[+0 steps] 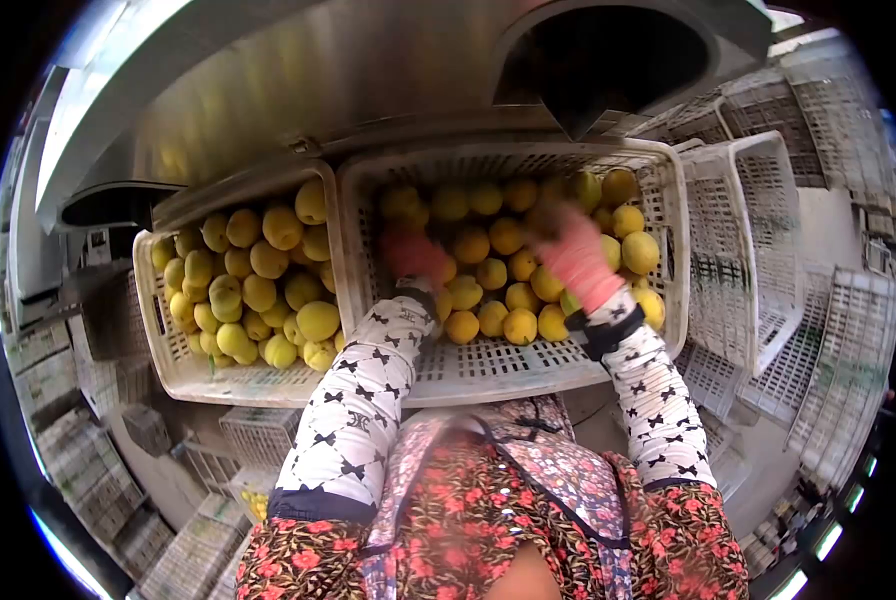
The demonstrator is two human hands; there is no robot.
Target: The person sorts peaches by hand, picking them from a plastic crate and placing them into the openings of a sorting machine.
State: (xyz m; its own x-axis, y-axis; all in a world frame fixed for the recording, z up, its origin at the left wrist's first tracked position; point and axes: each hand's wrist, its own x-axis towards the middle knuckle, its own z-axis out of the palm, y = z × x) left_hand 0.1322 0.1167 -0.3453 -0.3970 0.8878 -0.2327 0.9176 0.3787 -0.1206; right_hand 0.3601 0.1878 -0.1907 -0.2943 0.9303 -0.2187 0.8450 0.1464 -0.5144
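Both hands wear pinkish-red gloves and reach into a white plastic crate [680, 250] of yellow round fruit [520, 326]. At the crate's left part is my left hand [413, 255], low among the fruit; its fingers are smeared and I cannot tell if it holds any. My right hand [573, 250] is over the fruit at the right part, its fingertips blurred near a dark, smeared shape that I cannot make out. White sleeves with black bows cover both forearms.
A second white crate [153, 345] of yellow fruit adjoins on the left. Behind stands a metal machine [368, 70] with a dark opening [603, 60]. Empty crates stack at the right [768, 250], and more stacks [78, 450] stand at the lower left.
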